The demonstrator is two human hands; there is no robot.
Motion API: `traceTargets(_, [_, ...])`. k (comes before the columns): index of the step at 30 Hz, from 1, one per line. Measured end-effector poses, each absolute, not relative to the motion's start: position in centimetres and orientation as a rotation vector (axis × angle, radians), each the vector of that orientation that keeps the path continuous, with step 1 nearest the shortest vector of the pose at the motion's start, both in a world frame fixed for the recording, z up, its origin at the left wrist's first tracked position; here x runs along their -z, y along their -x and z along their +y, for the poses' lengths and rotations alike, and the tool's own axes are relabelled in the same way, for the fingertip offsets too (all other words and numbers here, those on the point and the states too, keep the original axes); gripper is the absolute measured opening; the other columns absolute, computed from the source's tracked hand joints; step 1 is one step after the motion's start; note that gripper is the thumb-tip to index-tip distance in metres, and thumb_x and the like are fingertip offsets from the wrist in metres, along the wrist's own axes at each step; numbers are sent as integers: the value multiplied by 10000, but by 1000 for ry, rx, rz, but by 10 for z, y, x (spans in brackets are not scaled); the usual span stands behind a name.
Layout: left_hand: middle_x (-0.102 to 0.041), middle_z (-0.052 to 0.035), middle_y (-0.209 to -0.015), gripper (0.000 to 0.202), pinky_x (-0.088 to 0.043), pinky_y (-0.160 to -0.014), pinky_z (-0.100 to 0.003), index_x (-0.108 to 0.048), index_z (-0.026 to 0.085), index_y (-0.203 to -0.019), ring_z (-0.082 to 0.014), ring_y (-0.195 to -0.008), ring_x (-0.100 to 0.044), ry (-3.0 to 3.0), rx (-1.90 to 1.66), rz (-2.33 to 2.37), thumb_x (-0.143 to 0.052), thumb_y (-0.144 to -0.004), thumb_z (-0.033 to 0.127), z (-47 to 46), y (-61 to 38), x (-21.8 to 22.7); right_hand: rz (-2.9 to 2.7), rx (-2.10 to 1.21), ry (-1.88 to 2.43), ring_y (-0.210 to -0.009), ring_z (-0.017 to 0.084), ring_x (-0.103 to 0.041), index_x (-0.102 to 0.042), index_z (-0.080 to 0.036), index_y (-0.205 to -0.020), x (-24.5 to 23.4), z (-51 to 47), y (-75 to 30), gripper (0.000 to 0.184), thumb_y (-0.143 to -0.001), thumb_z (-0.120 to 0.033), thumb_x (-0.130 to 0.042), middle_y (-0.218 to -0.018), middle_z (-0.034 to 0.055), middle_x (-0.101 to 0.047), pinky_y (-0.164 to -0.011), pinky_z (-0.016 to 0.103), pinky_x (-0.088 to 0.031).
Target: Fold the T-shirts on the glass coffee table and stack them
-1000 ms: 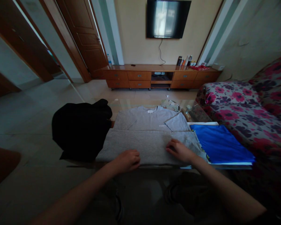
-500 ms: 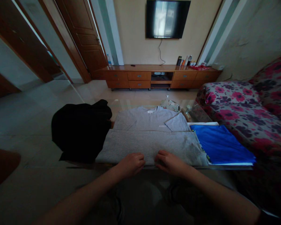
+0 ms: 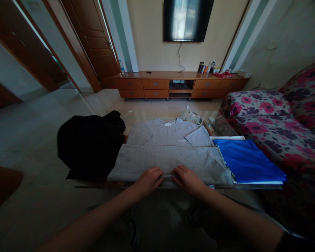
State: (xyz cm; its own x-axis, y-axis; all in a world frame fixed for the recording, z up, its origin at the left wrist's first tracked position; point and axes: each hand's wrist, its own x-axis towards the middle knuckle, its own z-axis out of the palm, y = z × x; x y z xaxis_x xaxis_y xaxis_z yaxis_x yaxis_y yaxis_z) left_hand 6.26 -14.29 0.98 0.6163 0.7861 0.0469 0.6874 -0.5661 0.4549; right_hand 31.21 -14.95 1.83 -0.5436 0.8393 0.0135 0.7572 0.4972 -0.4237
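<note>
Pale tiled floor (image 3: 39,150) stretched left of a bulky black cloth bundle (image 3: 90,147), whose right border ran along the side of a grey short-sleeved fabric T-shirt (image 3: 168,159). The shirt lay across the middle of a clear glass-topped table (image 3: 144,115), collar at the far side, its lower part doubled upward so that a straight edge crossed below the sleeves. Beyond the collar, a strip of glass showed. At the near edge, the left hand (image 3: 149,179) pinched the shirt's grey fabric between thumb and curled fingers. A narrow gap followed, bridged by a slightly raised ridge of cloth; then the right hand (image 3: 187,180) pinched the same edge. Right of the shirt, close against its side, lay a flat, folded bright-blue cloth (image 3: 252,162), with a floral-covered sofa (image 3: 264,129) beyond.
</note>
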Motion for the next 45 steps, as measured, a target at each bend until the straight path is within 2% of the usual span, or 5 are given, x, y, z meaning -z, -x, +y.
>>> traceTargets(6, [-605, -27, -898, 188, -446, -769, -267, -630, 179, -882, -163, -858, -579, -2411, -398, 1173, -523, -1007, 270, -142, -62, -12, -2541, -604, 1398, -849, 161, -591, -620, -182, -980, -23, -145, -317, 146, -980, -325, -589, -967, 40, -647, -713, 250, -394])
traceTargets(12, [-613, -35, -944, 89, -455, -782, -292, -603, 182, -917, -188, -896, -581, -2612, -309, 1196, -604, -960, 261, -145, -66, -11, -2647, -487, 1404, -904, 183, -607, -638, -180, -987, -25, -144, -314, 188, -1022, -317, -513, -997, 60, -662, -770, 272, -407])
traceTargets(18, [-609, -50, -915, 105, -469, -806, -327, -591, 174, -902, -201, -884, -576, -2780, -284, 1185, -536, -983, 212, -143, -68, -9, -2752, -325, 1382, -969, 209, -595, -615, -177, -1030, -26, -144, -313, 155, -912, -269, -655, -1046, 63, -648, -808, 291, -419])
traceTargets(26, [-598, -59, -903, 130, -476, -771, -347, -579, 176, -888, -217, -854, -566, -2957, -209, 1177, -494, -984, 159, -142, -71, -6, -2832, -167, 1377, -990, 226, -586, -642, -167, -1002, -31, -145, -311, 124, -978, -245, -548, -1021, 83, -658, -836, 328, -420])
traceTargets(45, [-636, -73, -909, 82, -481, -760, -335, -622, 150, -931, -216, -863, -591, -3019, -179, 1025, -556, -945, 104, -149, -80, 0, -2999, 34, 1244, -934, 264, -602, -655, -144, -986, -21, -152, -296, 112, -959, -137, -547, -970, 113, -662, -740, 350, -461])
